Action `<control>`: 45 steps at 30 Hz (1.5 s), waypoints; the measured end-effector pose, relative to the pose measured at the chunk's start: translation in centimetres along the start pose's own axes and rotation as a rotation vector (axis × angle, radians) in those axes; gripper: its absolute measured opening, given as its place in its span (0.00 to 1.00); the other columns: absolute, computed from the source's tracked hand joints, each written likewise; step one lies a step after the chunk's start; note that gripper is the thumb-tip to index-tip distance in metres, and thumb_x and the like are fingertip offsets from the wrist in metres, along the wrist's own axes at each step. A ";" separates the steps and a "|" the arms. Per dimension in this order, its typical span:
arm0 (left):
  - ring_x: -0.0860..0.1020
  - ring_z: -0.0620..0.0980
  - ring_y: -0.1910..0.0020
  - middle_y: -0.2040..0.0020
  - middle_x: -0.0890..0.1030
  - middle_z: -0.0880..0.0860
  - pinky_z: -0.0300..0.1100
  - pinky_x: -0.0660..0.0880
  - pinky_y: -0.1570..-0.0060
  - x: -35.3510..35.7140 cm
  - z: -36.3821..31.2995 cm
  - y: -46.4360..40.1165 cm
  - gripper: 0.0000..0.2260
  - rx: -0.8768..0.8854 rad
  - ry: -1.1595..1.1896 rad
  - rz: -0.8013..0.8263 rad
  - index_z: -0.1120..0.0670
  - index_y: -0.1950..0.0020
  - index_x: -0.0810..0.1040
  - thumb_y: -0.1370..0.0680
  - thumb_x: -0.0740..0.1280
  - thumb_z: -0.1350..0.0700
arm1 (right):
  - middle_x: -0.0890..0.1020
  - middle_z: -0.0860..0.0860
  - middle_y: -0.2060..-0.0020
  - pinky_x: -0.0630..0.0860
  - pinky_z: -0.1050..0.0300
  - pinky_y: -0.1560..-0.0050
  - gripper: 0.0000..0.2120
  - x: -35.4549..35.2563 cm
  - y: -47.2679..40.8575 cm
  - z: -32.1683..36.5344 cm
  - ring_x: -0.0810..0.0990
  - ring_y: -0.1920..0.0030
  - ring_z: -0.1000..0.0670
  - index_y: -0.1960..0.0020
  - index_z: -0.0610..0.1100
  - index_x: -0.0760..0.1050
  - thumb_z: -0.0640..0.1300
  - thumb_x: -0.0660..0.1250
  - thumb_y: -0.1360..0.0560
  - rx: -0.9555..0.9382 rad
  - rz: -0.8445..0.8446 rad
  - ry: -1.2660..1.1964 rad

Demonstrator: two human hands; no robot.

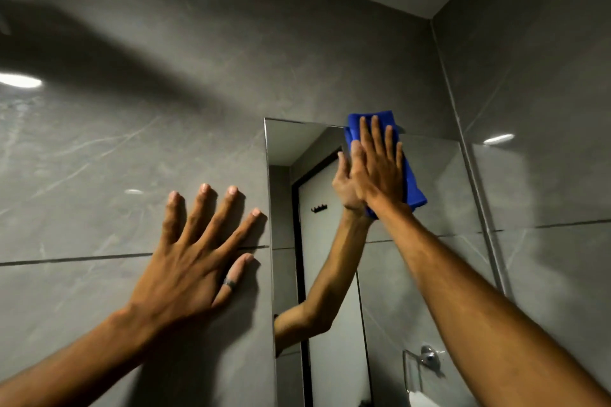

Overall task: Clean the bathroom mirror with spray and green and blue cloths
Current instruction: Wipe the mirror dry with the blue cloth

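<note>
Right hand: right hand [377,162] flat, fingers together and straight, palm pressing the blue cloth [411,175] against the glass; no pinch or grip, the cloth is held only by pressure.
Left hand: left hand [195,261] spread wide open, fingers splayed, holding nothing, braced flat on the grey tiled wall [132,142] just left of the mirror's left edge (a ring on the thumb).
Cloth position: at the top edge of the mirror [429,182], right of its upper-left corner; the cloth's upper end overlaps the edge onto the wall above.
Cloth axis: folded into a long pad, long axis nearly vertical, tilted so the top leans left and the bottom corner sticks out right below the wrist.
Mirror axis: tall panel, long axis vertical, facing the person; lower part runs out of frame.
Risk, slip: cloth is only pinned by the palm, so easing pressure on a downstroke would likely let it slide or drop.
Risk, edge: a stroke along the exposed top edge may snag the cloth there.
Risk, smudges: bare fingertips overhanging the cloth could print the cleaned glass.
Not in view: spray and green cloth.
</note>
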State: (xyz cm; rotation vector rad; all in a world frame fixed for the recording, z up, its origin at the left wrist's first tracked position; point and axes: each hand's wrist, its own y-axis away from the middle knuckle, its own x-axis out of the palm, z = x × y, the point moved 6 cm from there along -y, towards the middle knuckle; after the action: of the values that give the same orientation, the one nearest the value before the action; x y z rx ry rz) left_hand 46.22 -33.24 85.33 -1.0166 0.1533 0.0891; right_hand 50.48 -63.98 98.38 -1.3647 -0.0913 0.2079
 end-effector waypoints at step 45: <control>0.60 0.69 0.18 0.17 0.63 0.62 0.72 0.61 0.23 0.2 -1.4 6.7 0.32 0.192 0.019 0.084 0.51 0.18 0.63 0.19 0.52 0.38 | 0.49 0.52 0.17 0.51 0.40 0.19 0.39 2.1 20.5 1.9 0.48 0.17 0.46 0.17 0.51 0.48 0.63 0.59 0.21 -0.126 -0.006 0.094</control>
State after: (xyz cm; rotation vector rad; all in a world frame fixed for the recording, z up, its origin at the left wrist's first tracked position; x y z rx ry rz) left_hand 45.37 -30.95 78.97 -0.8199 0.2180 0.1386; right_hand 50.25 -57.80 78.66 -1.4975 -0.0303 0.1348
